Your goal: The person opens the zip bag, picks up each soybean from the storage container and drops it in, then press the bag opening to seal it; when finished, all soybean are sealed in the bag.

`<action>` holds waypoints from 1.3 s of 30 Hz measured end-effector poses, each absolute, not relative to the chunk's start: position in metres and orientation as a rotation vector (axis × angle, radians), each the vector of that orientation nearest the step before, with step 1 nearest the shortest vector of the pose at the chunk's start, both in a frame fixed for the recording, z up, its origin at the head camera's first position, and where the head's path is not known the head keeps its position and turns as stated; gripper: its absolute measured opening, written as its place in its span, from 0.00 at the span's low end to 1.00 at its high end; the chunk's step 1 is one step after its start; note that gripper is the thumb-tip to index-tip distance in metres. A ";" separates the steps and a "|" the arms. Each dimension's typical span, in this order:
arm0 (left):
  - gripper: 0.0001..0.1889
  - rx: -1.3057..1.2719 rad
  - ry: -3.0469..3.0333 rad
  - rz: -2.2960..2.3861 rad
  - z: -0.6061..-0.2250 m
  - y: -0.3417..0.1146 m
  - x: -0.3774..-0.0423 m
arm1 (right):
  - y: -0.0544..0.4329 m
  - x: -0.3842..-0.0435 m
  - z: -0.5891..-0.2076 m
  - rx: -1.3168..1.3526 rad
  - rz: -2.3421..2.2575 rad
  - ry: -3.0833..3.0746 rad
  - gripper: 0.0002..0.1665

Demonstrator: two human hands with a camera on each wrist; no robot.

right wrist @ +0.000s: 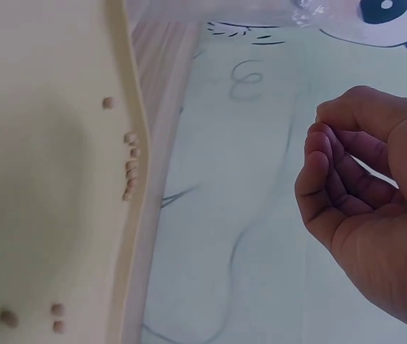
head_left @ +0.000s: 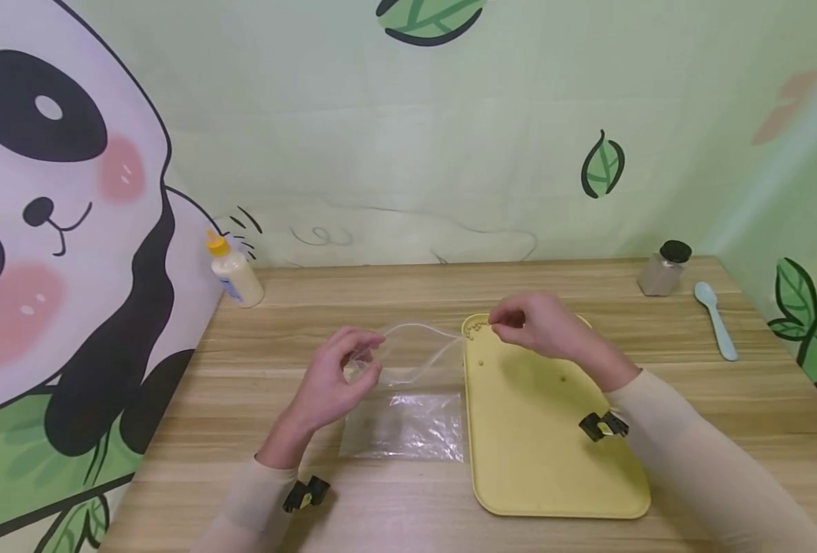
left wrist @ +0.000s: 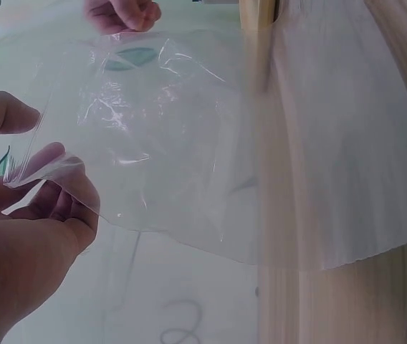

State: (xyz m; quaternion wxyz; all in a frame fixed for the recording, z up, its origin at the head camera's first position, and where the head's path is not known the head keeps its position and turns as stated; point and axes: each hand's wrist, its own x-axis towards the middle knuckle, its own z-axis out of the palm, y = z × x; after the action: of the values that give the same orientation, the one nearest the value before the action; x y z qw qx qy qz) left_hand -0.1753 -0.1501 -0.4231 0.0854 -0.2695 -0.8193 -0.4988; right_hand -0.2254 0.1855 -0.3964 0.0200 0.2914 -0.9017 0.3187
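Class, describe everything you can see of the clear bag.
The clear bag is thin, see-through, shiny and creased, plastic by its look. Its mouth gapes, and nothing shows inside. The left hand holds one end of the mouth. The bag is over the wooden table, left of the yellow tray; contact with it is unclear.

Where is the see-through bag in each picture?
Head: the see-through bag is near the middle, left of the yellow tray.
Left wrist: the bag spreads across the middle to the right edge.
Right wrist: only a strip of bag, at the top.
Shared landmark: the curly wall squiggle.
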 end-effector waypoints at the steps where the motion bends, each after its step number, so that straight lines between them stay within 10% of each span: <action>1: 0.19 -0.804 -2.442 -1.485 -0.423 -0.150 -0.175 | 0.183 -0.225 -0.394 0.909 0.980 -2.789 0.04; 39: 0.19 -0.853 -2.441 -1.493 -0.427 -0.146 -0.174 | 0.117 -0.213 -0.370 1.324 0.929 -2.447 0.03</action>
State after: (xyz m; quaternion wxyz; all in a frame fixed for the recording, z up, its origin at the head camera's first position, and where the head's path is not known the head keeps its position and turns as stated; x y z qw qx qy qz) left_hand -0.1740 -0.1461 -0.4269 0.0779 -0.2849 -0.8150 -0.4986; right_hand -0.2126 0.1170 -0.3697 0.1040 0.4490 -0.8297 0.3149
